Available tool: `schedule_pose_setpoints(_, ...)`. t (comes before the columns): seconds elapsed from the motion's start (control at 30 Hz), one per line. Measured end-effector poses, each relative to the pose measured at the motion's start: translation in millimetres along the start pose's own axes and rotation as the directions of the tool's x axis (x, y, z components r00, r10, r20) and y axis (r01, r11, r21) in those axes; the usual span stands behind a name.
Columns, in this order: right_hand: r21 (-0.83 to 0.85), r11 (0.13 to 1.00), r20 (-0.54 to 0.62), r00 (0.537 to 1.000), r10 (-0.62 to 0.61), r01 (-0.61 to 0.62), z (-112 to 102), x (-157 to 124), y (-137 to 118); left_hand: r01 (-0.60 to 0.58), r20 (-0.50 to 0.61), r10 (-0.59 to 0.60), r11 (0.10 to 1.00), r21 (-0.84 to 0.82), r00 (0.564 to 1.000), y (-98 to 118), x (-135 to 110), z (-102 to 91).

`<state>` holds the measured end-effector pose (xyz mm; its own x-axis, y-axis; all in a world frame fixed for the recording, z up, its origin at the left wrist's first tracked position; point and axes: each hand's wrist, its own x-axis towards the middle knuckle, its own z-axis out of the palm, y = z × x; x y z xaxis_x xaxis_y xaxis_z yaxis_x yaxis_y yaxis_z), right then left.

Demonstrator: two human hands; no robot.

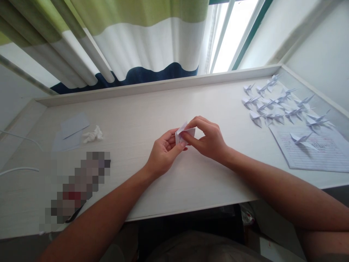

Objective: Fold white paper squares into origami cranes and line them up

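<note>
A small folded piece of white paper (178, 137) is held between both hands above the middle of the desk. My left hand (163, 153) grips its lower left side, with the thumb in front and fingers behind. From the right, my right hand (208, 137) pinches an upper flap of the same paper between thumb and index finger. Pointed flaps stick up and out to the right; the exact fold is partly hidden by my fingers.
Several white paper cranes (272, 103) stand at the back right. One crane (301, 139) rests on a lined notebook (321, 154). At left lie paper sheets (75, 125), a crumpled tissue (93, 134), a pixelated object (79, 185) and white cables (20, 169). A raised ledge (163, 86) borders the desk.
</note>
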<state>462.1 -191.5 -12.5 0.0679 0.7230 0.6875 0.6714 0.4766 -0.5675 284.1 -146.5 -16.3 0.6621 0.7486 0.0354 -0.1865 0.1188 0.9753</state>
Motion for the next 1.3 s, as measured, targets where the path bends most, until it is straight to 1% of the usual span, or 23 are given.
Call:
schedule_pose_setpoints(0.13, -0.002, 1.000, -0.008, 1.000, -0.001, 0.001, 1, -1, 2, 0.017, -0.006, -0.017, 1.000, 0.014, 1.000, -1, 0, 1.5)
schedule_pose_setpoints(0.23, -0.028, 0.999, 0.017, 0.999, -0.032, 0.033, 3, -1, 4, 0.025, -0.019, -0.025, 1.000, 0.011, 1.000, 0, 0, 1.6)
schedule_pose_setpoints(0.33, -0.113, 0.989, 0.045, 0.995, -0.094, 0.098, 3, -2, 4, 0.038, -0.029, -0.039, 0.999, -0.021, 0.999, 1, 0, 0.9)
schedule_pose_setpoints(0.47, -0.242, 0.946, 0.103, 0.975, -0.195, 0.215, 2, -4, 2, 0.053, -0.003, -0.054, 0.985, -0.162, 0.999, 2, 1, -0.4)
schedule_pose_setpoints(0.57, -0.255, 0.922, 0.150, 0.954, -0.259, 0.290, 1, -5, 3, 0.065, -0.010, -0.069, 0.970, -0.234, 0.998, 4, 2, -1.2)
schedule_pose_setpoints(0.67, -0.272, 0.903, 0.162, 0.941, -0.297, 0.332, 1, -6, 4, 0.051, -0.017, -0.056, 0.970, -0.236, 0.998, 5, 2, -1.8)
schedule_pose_setpoints(0.8, -0.291, 0.901, 0.203, 0.941, -0.272, 0.323, 0, -6, 4, 0.043, -0.039, -0.054, 0.970, -0.239, 0.998, 6, 1, -1.5)
schedule_pose_setpoints(0.87, -0.290, 0.901, 0.204, 0.941, -0.271, 0.322, -1, -5, 4, 0.044, -0.039, -0.055, 0.969, -0.241, 0.998, 7, 1, -0.8)
schedule_pose_setpoints(0.97, -0.299, 0.891, 0.188, 0.936, -0.296, 0.342, -2, -5, 4, 0.053, -0.010, -0.058, 0.963, -0.263, 0.998, 10, 2, -0.6)
schedule_pose_setpoints(1.03, -0.308, 0.888, 0.194, 0.936, -0.292, 0.341, -2, -4, 4, 0.066, 0.012, -0.066, 0.958, -0.278, 0.998, 12, 1, -1.6)
schedule_pose_setpoints(1.17, -0.303, 0.895, 0.233, 0.936, -0.263, 0.327, -4, -5, 4, 0.088, 0.060, -0.073, 0.947, -0.308, 0.996, 16, 2, -6.0)
schedule_pose_setpoints(1.3, -0.284, 0.899, 0.285, 0.925, -0.252, 0.333, -6, -5, 5, 0.112, 0.049, -0.101, 0.926, -0.361, 0.994, 21, 3, -8.7)
